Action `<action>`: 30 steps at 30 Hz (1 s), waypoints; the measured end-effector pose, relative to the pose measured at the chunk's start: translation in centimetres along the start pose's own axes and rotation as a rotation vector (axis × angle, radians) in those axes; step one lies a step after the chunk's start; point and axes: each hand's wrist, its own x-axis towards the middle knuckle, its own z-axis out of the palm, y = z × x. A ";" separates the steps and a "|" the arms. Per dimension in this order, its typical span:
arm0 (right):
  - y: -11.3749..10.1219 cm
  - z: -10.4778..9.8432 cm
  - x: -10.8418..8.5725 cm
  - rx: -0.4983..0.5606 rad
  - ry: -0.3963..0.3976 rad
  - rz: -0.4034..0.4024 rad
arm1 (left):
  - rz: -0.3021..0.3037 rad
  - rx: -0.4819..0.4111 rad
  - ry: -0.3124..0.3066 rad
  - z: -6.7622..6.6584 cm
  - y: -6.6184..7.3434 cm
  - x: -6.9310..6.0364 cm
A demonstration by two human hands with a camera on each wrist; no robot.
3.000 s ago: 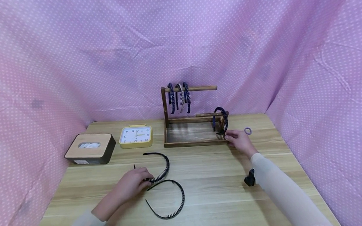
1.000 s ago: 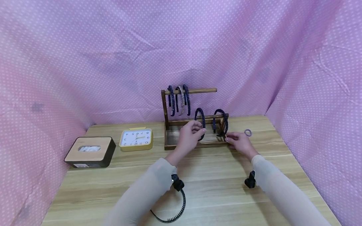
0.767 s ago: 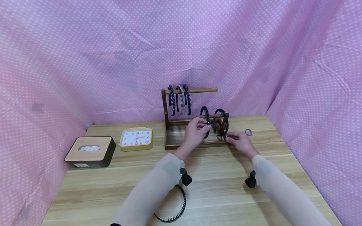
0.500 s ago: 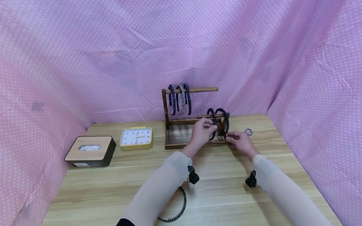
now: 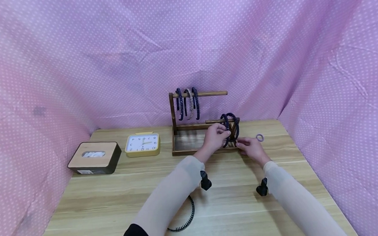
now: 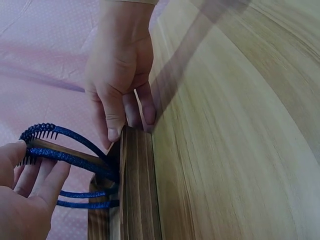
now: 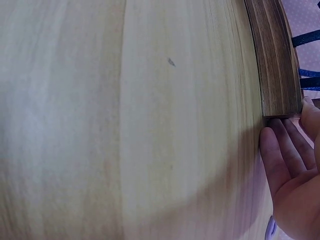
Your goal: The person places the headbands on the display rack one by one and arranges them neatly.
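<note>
My left hand (image 5: 213,138) pinches a dark blue toothed headband (image 6: 75,159) between thumb and fingers. That headband hangs over the lower bar of a wooden stand (image 5: 187,153), close beside another dark headband (image 5: 238,131) at the bar's right end. At the stand's front right corner is my right hand (image 5: 252,148). Its thumb lies on the tray rim and its fingers press the outer side, as the right wrist view shows. Three headbands hang on the upper bar, the middle one (image 5: 190,104) glittery and pale. A black toothed headband (image 5: 192,211) lies on the table, partly hidden by my left sleeve.
To the left of the stand are a yellow clock (image 5: 142,144), its face upside down in the head view, and a tissue box (image 5: 94,156) with a wooden top. A purple hair tie (image 5: 260,137) lies right of the stand. Pink dotted cloth (image 5: 137,64) hangs behind.
My left hand has picked up a headband from the table, brought it onto the lower bar and slid it right, up to the other one. My right hand stays at the corner.
</note>
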 end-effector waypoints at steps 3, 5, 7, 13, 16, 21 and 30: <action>-0.2 0.0 -0.1 -0.003 -0.003 -0.002 | -0.010 -0.001 -0.005 -0.1 0.1 0.1; -0.8 -0.1 -0.4 0.008 -0.009 0.002 | -0.012 0.008 -0.002 -0.1 0.0 0.1; -1.7 -0.1 -0.8 0.010 -0.019 0.008 | -0.005 0.027 0.006 -0.2 -0.1 0.1; -3.7 -0.2 -2.0 0.004 -0.032 0.027 | 0.006 0.036 0.035 -0.4 -0.3 0.2; -2.3 -0.1 -1.3 0.001 -0.021 0.014 | -0.003 0.012 0.034 -0.5 -0.3 0.1; -0.2 -0.1 0.0 0.003 -0.008 0.009 | -0.003 0.018 0.034 -0.8 -0.4 0.1; -0.1 0.0 -0.1 -0.011 -0.003 0.015 | -0.005 0.009 0.028 -1.0 -0.4 0.2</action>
